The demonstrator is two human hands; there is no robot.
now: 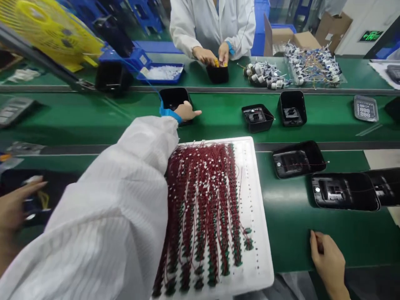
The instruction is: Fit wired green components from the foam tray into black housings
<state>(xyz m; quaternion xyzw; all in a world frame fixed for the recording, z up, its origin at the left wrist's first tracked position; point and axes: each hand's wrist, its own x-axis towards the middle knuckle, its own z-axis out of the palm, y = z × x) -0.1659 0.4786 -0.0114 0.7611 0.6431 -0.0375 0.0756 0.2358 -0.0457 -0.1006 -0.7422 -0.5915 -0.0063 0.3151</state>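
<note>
My left hand (185,111), with a blue wristband (170,113) on its white-sleeved arm, is at the right side of a black plastic housing (173,95) on the green conveyor. Its thumb sticks out to the right; the other fingers are partly hidden. Under that forearm lies a white foam tray (262,254) filled with rows of small green circuit boards with dark red wires (203,183) and white connectors. My right hand (328,258) rests at the bench's near edge, fingers curled closed. What they hold, if anything, is hidden.
Black housings (298,160) lie on the right of the bench, others (292,109) on the conveyor. Across it, a co-worker's hands (215,56) work in a black housing beside piled wired parts (265,75). Another person's blurred hand (18,204) is at left, near a yellow fan (46,31).
</note>
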